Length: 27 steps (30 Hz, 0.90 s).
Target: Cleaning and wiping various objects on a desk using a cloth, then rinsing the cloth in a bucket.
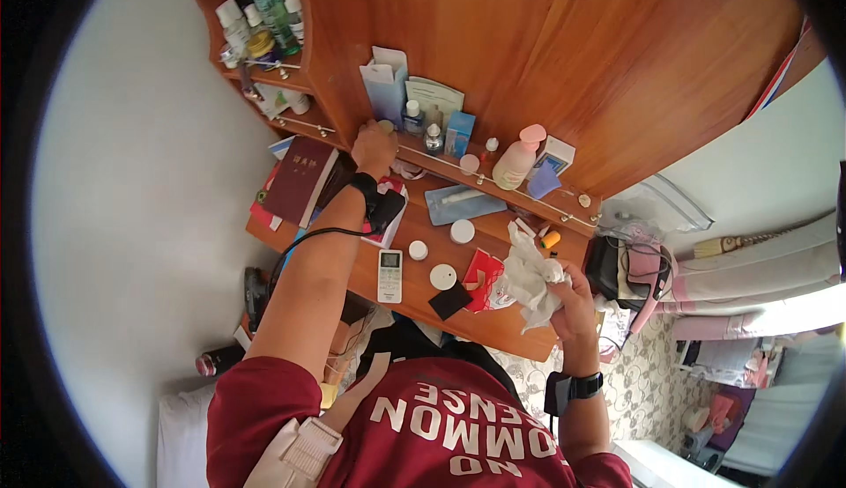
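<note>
My left hand (pixel 375 150) reaches to the left end of the low wooden shelf (pixel 449 165). Its fingers are on a small round jar (pixel 386 126), mostly hidden by the hand, beside an open light-blue carton (pixel 386 88). Over the right side of the desk (pixel 360 276), my right hand (pixel 574 306) grips a crumpled white tissue (pixel 532 276). A red printed packet (pixel 486 280) and a black square (pixel 451 300) lie just left of the tissue. Nearby are a white round lid (pixel 443 276), a larger white jar (pixel 462 231) and a smaller one (pixel 418 250).
A white remote control (pixel 390 276) lies near the desk's front edge. Thick books (pixel 301 181) are stacked at left. Along the shelf stand a pink pump bottle (pixel 519 158), a blue box (pixel 459 134) and small bottles. A thin rail edges the shelf. A cable runs from my left wrist.
</note>
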{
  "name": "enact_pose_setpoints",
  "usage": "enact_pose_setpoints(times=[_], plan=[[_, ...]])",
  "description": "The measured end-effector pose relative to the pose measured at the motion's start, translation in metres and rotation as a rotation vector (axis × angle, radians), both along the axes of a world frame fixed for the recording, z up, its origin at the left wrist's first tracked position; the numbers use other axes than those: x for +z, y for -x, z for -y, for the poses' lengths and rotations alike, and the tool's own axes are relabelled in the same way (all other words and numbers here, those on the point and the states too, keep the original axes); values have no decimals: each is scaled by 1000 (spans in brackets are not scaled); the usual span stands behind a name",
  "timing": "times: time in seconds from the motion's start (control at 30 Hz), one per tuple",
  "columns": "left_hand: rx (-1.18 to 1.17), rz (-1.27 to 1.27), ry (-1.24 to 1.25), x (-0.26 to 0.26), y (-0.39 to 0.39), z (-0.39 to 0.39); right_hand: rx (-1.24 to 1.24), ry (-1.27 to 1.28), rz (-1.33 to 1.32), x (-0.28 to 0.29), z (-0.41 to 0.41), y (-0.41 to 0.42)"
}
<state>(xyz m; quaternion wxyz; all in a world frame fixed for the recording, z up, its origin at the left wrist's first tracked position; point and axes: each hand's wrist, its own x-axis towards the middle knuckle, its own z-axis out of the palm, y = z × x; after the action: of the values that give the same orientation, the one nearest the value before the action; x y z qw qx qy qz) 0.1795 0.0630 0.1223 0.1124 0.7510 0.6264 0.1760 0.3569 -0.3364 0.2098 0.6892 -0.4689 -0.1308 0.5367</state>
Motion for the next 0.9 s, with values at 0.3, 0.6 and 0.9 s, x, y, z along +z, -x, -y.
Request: enact_pose_setpoints(times=[0.3,0.6,0.9], plan=[[-38,16,-30,29,-3,2,-86,15,53,0,-27,28],[-119,603,-117,50,35,22,31,-10,44,6,-67,45],[-655,736,329,83,37,144,97,-65,1150,35,-121,73]])
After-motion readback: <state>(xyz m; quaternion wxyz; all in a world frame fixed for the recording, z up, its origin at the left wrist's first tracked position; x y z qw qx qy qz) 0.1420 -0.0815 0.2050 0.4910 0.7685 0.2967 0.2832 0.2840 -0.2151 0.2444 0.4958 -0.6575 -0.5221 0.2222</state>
